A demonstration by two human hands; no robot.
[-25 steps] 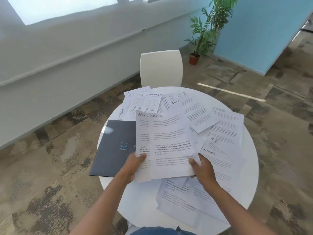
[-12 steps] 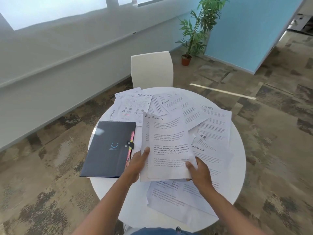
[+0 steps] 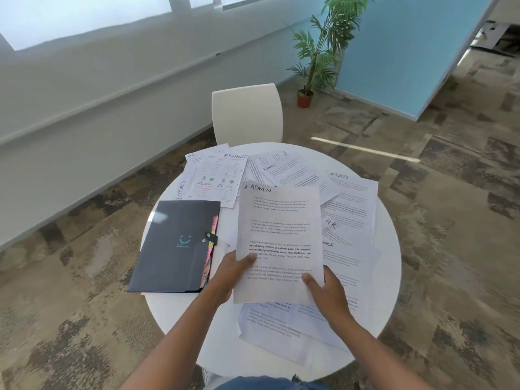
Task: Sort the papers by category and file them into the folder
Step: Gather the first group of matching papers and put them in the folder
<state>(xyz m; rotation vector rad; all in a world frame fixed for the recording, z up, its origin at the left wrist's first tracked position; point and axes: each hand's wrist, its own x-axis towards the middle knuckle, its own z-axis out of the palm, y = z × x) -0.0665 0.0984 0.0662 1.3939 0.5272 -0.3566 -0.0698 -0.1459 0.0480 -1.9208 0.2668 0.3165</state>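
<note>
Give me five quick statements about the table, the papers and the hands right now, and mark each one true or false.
1. Both hands hold the ADMIN sheets. True: the left hand grips the left edge, the right hand the lower right corner.
2. The folder lies open. False: it is closed, its flap fastened by a snap.
3. The folder lies to the left of the held sheets. True.
4. The held sheets are headed SPORTS. False: the heading reads ADMIN.
5. Someone sits in the chair. False: it is empty.
</note>
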